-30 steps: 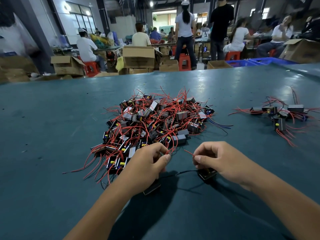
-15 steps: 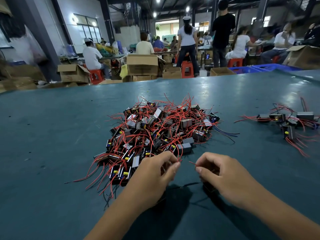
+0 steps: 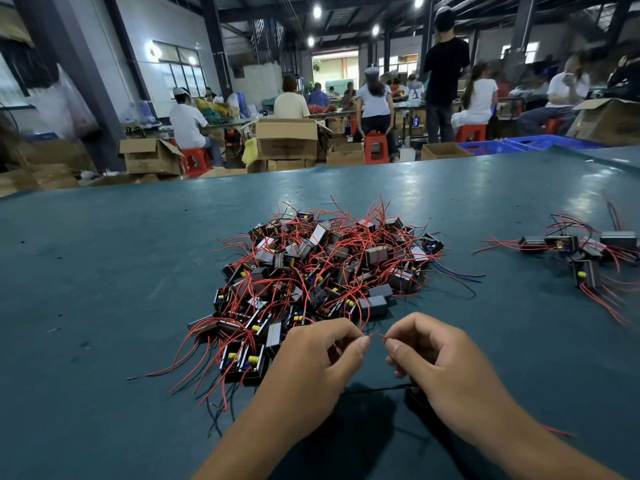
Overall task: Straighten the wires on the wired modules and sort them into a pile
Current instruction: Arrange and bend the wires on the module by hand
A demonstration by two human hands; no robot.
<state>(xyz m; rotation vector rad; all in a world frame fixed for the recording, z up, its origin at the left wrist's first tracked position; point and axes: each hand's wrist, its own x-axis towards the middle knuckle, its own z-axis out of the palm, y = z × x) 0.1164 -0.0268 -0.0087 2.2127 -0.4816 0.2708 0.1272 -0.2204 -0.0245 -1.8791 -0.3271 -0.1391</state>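
A big tangled heap of small black wired modules (image 3: 322, 271) with red wires lies in the middle of the teal table (image 3: 104, 289). A smaller group of modules (image 3: 581, 254) lies at the right. In front of the heap, my left hand (image 3: 318, 362) pinches a red wire end between thumb and forefinger. My right hand (image 3: 440, 358) pinches another red wire end close beside it. Below my right hand sits a black module (image 3: 415, 401), mostly hidden, with a thin black wire (image 3: 374, 389) running left from it.
The table's far edge (image 3: 346, 168) borders a workshop floor with cardboard boxes (image 3: 285, 138), red stools (image 3: 375, 147), blue crates (image 3: 526, 143) and several seated and standing people. A loose red wire end (image 3: 557, 433) shows near my right forearm.
The camera view has tilted up, so the heap and hands sit lower in frame. Both hands stay in front of the heap, and their pinched wire tips have come closer together.
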